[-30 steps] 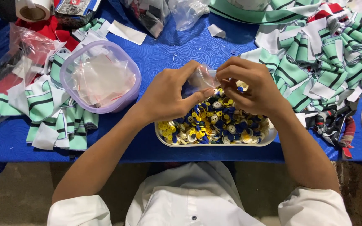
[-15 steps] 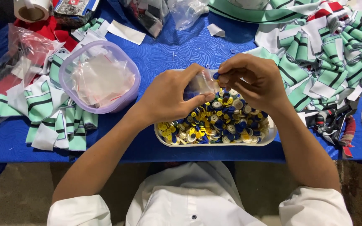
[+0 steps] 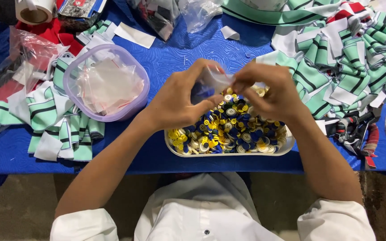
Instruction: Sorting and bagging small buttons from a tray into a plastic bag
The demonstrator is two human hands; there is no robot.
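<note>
My left hand [image 3: 179,100] and my right hand [image 3: 271,91] meet above a white tray [image 3: 287,147] heaped with yellow, blue and white buttons [image 3: 231,131]. Between their fingertips they pinch one small clear plastic bag [image 3: 213,82], which has something blue inside. The bag hangs just above the far end of the button heap. Both hands hide part of the tray's far rim.
A lilac bowl [image 3: 74,76] with several clear little bags stands left of the tray. Green, white and black striped fabric pieces [image 3: 50,120] lie at the left and fill the right side [image 3: 349,58]. A tape roll [image 3: 34,11] sits far left. The table is covered in blue cloth [image 3: 179,49].
Both hands have stayed over the tray with the small bag between them. The fingers have shifted slightly on the bag.
</note>
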